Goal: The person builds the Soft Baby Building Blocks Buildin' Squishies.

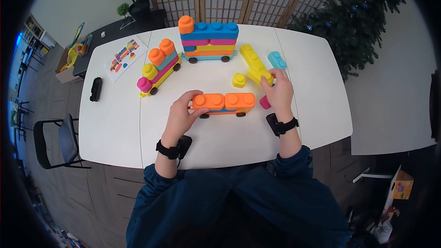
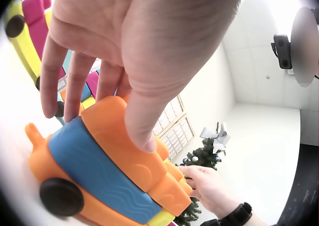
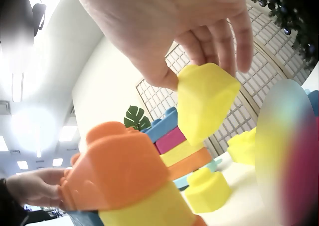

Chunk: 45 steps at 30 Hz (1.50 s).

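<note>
My left hand (image 1: 180, 114) (image 2: 124, 41) grips the left end of a low wheeled car, thumb on the near side of its top orange block (image 1: 208, 101) (image 2: 124, 141). Under the two orange blocks runs a blue layer (image 2: 94, 171) above an orange wheeled base. To the right of the car, my right hand (image 1: 281, 93) (image 3: 174, 21) pinches a yellow block (image 1: 260, 76) (image 3: 205, 104) between thumb and fingers, held above the table in the right wrist view. A small yellow block (image 1: 239, 80) (image 3: 207, 190) lies between the car and another yellow block (image 1: 249, 54).
Behind the car stands a tall stacked wagon (image 1: 209, 41); a second wagon (image 1: 161, 68) is at its left. A teal block (image 1: 277, 60) and magenta block (image 1: 265, 102) lie at the right. Left are a picture sheet (image 1: 126, 57) and a black object (image 1: 96, 89).
</note>
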{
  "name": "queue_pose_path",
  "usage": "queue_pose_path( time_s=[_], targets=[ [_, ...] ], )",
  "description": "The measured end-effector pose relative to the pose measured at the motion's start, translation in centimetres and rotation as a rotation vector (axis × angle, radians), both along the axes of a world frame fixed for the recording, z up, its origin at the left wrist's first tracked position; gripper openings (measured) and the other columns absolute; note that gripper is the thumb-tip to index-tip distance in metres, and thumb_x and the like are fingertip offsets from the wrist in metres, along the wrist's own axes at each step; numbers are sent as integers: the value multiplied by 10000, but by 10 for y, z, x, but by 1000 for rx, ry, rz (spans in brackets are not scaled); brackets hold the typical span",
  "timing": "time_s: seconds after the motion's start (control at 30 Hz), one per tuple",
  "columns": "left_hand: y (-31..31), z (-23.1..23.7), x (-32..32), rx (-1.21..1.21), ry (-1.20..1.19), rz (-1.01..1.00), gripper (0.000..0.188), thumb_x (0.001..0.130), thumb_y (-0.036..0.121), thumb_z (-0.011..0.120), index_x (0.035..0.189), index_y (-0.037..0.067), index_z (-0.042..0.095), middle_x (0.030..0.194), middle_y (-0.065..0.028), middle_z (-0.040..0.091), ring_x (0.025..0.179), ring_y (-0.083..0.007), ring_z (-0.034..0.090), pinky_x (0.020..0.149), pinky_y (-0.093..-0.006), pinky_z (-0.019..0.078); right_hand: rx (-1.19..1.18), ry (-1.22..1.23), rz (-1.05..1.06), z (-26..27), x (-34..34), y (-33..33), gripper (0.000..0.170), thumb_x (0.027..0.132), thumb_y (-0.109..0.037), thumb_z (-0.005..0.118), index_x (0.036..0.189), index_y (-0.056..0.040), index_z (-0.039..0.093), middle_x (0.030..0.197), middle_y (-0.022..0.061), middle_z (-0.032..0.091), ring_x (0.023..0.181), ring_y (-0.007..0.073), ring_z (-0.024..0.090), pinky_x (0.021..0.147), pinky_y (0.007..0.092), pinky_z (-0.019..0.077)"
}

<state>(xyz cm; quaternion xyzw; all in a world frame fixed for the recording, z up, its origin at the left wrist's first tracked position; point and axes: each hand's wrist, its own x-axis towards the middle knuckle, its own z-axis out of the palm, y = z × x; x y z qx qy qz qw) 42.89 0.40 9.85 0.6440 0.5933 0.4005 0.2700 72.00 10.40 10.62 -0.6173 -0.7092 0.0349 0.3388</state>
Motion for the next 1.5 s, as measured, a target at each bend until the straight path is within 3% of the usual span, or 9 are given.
queue_pose_path(
  time_s=[0.1,0.17,0.37,0.5,1.0,1.13,1.2,1.43,1.5],
  targets=[
    [0,1,0,-29,6,2,489,798,198,861,1216,55,651,1113,-102,725,1047,-268,701,808,-362,573,118,309,155,18,-15,-5,235,856,-134,761,1038,-38,649,1061,94,678,901,250,694,737,354,579],
    [0,2,2,-40,-27,1,491,803,191,858,1222,49,645,1116,-107,725,1057,-268,701,830,-366,587,73,549,406,26,-31,-16,260,868,-94,757,1088,-21,641,1096,109,659,949,234,686,802,326,589],
    [-1,5,2,-78,-115,-16,516,816,172,850,1250,29,608,1125,-129,719,1070,-272,706,871,-376,614,-65,561,779,18,-70,-32,279,873,-25,730,1137,-19,640,1180,95,637,1048,200,655,877,311,591],
    [0,3,2,-97,-121,-18,557,823,129,846,1290,22,561,1150,-120,703,1111,-233,683,869,-370,612,-64,439,804,11,-75,-36,280,878,-80,738,1123,-15,619,1135,129,634,1019,271,662,863,329,555],
    [-6,23,6,-116,-168,-79,726,805,171,854,1433,107,496,1218,-148,678,1138,-308,668,913,-403,582,-81,336,830,15,-71,-35,296,838,-74,773,1113,-28,675,1143,113,673,1015,289,680,898,335,550],
    [1,12,0,71,-56,-108,644,826,150,837,1389,59,538,1270,-135,655,1168,-274,648,999,-408,534,-90,337,825,14,-72,-35,298,839,-78,775,1116,-29,676,1146,116,673,1015,288,681,897,336,550],
    [2,14,1,117,49,-85,578,811,233,838,1312,76,598,1213,-146,675,1154,-373,621,976,-404,500,-87,352,829,15,-71,-35,297,840,-76,774,1117,-29,676,1148,118,673,1017,286,682,896,334,549],
    [4,15,-2,46,-35,-106,508,820,202,828,1263,60,625,1161,-162,689,1081,-361,656,934,-395,524,-184,490,867,25,-60,-23,259,858,-81,763,1093,-15,678,1119,120,683,1020,274,679,897,328,542],
    [4,14,-2,23,-52,-89,511,814,203,833,1261,61,629,1142,-166,695,1059,-361,668,920,-387,532,-62,369,656,29,-46,-9,225,895,-145,730,1073,-17,682,1062,138,692,979,317,678,874,363,549]
  ],
)
